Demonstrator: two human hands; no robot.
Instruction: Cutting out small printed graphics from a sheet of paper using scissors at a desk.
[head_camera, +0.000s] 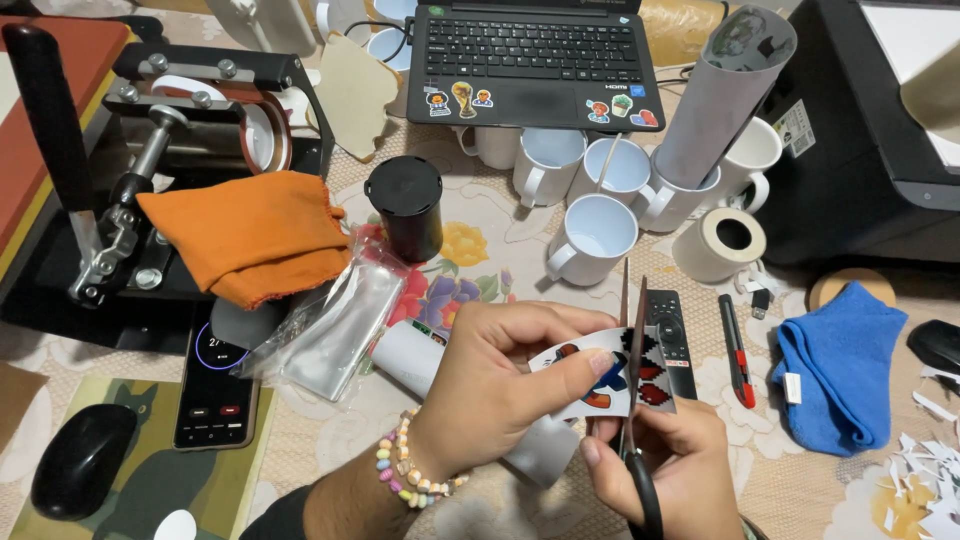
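Pastel bead bracelet (408, 470) on left wrist; dark sleeve edge (275, 515).

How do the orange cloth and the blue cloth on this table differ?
The orange cloth lies at the left, draped partly over the black press machine; the blue cloth lies at the right, flat on the flowered tablecloth. The orange one looks larger and spreads wide; the blue one is bunched into a narrower fold and shows a small white tag. Both are soft, crumpled and untouched: the left hand holds a printed paper, the right hand holds scissors.
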